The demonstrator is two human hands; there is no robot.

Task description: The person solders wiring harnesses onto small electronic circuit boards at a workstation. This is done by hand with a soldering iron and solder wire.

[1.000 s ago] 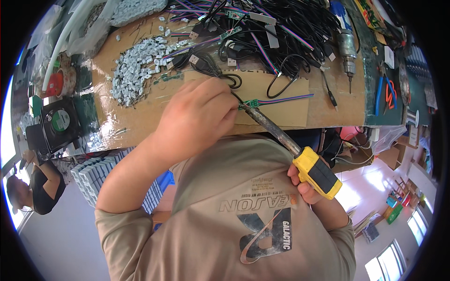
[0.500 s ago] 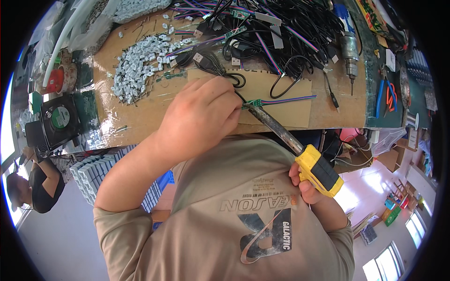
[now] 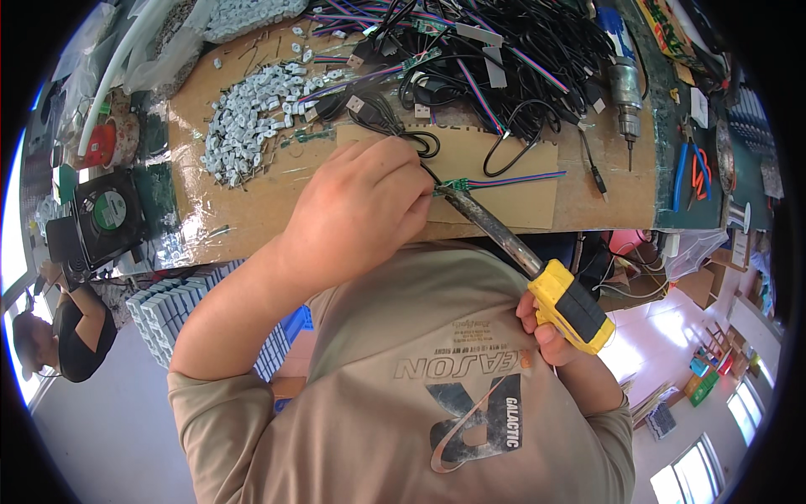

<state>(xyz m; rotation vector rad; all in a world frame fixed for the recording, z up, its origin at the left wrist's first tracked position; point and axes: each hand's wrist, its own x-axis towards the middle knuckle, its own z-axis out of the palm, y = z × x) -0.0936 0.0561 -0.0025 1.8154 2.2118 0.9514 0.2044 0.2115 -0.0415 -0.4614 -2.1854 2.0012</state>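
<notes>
My left hand (image 3: 361, 202) is closed at the near edge of the table, its fingers pinched round the end of a black USB cable (image 3: 428, 143). The fingertips themselves are hidden behind the hand. Just right of them lies a small green circuit board (image 3: 458, 184) with thin coloured wires (image 3: 520, 180) running off to the right. My right hand (image 3: 550, 334) is wrapped round the yellow handle of a soldering iron (image 3: 504, 235). The iron slants up and left, with its tip at the left end of the board. A brown cardboard sheet (image 3: 537, 206) lies beneath the board.
Beyond my hands are a heap of black cables (image 3: 520, 92) and a pile of small whitish parts (image 3: 243, 122). To the right lie an electric screwdriver (image 3: 626, 101) and blue-handled pliers (image 3: 681, 176). A black fan (image 3: 107, 212) stands left; farther off, another person (image 3: 75, 332) sits working.
</notes>
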